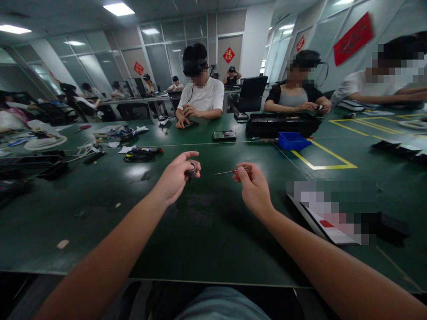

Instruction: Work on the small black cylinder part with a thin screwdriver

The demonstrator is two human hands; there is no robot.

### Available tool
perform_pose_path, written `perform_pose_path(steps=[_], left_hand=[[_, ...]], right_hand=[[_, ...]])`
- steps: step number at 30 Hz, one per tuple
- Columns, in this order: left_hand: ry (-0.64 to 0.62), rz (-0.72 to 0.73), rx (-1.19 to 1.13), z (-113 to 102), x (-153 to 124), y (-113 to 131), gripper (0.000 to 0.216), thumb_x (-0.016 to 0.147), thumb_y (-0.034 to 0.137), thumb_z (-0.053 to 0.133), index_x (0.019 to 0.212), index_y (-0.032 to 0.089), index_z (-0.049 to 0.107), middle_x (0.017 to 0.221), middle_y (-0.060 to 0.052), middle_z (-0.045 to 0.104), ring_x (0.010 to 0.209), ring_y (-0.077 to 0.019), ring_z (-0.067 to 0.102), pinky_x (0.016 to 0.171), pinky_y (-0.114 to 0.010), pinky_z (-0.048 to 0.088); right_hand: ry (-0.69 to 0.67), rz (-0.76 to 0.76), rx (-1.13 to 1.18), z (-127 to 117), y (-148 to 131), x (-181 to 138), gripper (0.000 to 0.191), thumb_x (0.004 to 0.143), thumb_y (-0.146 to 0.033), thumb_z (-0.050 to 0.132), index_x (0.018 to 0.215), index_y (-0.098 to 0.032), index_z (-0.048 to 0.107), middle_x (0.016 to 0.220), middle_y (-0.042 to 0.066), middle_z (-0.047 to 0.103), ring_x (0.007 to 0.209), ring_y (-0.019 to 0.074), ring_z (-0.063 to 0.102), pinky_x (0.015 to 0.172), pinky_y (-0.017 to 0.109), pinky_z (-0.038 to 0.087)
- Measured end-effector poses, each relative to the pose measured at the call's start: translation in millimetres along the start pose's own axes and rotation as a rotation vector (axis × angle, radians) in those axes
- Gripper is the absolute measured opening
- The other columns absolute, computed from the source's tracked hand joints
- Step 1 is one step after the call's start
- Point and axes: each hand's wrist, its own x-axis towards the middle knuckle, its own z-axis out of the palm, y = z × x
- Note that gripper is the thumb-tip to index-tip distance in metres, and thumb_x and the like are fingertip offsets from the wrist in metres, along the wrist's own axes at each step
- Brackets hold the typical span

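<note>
My left hand (176, 177) is raised over the dark green table (200, 231), its fingers pinched round a small round dark part (191, 170). My right hand (252, 186) is closed on a thin screwdriver (233, 170) with a reddish handle. The screwdriver's fine metal shaft points left toward the round part, its tip a short gap away from it. Both hands hover above the table, near its middle.
A flat device (328, 224) lies at my right. A blue bin (292, 141), a black tray (282, 124) and a circuit board (224, 135) sit farther back. Cables (140, 154) and clutter lie left. Three people sit across the table; yellow tape (325, 160) marks a zone.
</note>
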Motion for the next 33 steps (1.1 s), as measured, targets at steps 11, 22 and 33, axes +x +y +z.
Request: perform_pose_path(steps=[11, 22, 33], left_hand=[[-0.166, 0.174, 0.651, 2.1, 1.4, -76.3, 0.059, 0.070, 0.002, 0.057, 0.125, 0.023, 0.046, 0.107, -0.009, 0.058, 0.097, -0.0240, 0.057, 0.091, -0.045, 0.043], [-0.150, 0.310, 0.743, -10.9, 11.0, -83.2, 0.036, 0.082, 0.010, 0.068, 0.116, 0.023, 0.066, 0.121, -0.011, 0.064, 0.117, -0.0303, 0.058, 0.106, -0.052, 0.041], [-0.127, 0.316, 0.891, -6.6, 5.8, -78.7, 0.030, 0.088, 0.017, 0.066, 0.117, 0.021, 0.064, 0.119, -0.006, 0.067, 0.112, -0.0226, 0.061, 0.103, -0.040, 0.046]], right_hand=[[-0.117, 0.029, -0.076, 2.8, 1.7, -0.7, 0.024, 0.096, -0.041, 0.053, 0.107, -0.023, 0.063, 0.088, 0.004, 0.071, 0.084, 0.0215, 0.068, 0.078, 0.038, 0.051], [-0.173, -0.020, -0.044, 2.0, -5.3, -4.5, 0.023, 0.093, -0.044, 0.059, 0.091, -0.022, 0.067, 0.078, 0.002, 0.070, 0.072, 0.0193, 0.065, 0.070, 0.035, 0.050], [-0.048, -0.056, 0.135, 3.3, -2.6, -6.4, 0.020, 0.095, -0.041, 0.058, 0.101, -0.023, 0.065, 0.086, 0.004, 0.072, 0.080, 0.0197, 0.068, 0.077, 0.039, 0.056]])
